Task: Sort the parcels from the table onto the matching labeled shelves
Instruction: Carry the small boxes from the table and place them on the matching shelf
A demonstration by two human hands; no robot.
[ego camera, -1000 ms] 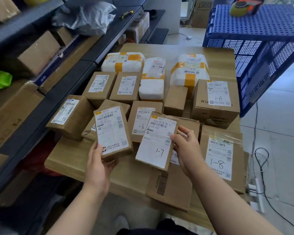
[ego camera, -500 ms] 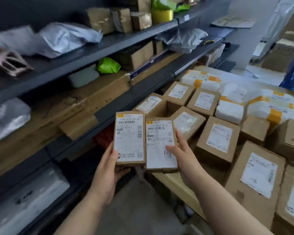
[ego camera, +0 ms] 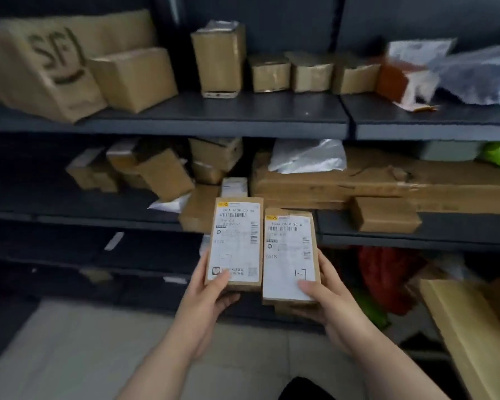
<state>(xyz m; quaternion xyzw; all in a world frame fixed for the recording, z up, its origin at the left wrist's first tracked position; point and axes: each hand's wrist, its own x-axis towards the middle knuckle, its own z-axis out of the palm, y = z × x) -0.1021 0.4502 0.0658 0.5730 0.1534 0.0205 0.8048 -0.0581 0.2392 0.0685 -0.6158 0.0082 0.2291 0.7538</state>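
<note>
We hold one parcel in each hand, label up, in front of the shelving. The left hand [ego camera: 207, 298] grips the left parcel [ego camera: 233, 243] at its lower end, thumb pressed on the label and the fingers curled beneath. The right hand [ego camera: 328, 298] holds the right parcel [ego camera: 290, 255] the same way, thumb on the label's lower corner, with what appears to be another box edge under it. The two parcels sit just beside each other, edges nearly touching. The right label bears a handwritten "1-7"; the left mark is fainter and seems similar.

We judge the step to be carry-and-locate: both parcels are off the desk [ego camera: 468, 327], not yet shelved. Next, find the matching shelf tag; none is legible here. The middle shelf [ego camera: 387, 241] lies directly beyond, crowded with cartons; the upper shelf [ego camera: 214, 119] above has open space.
</note>
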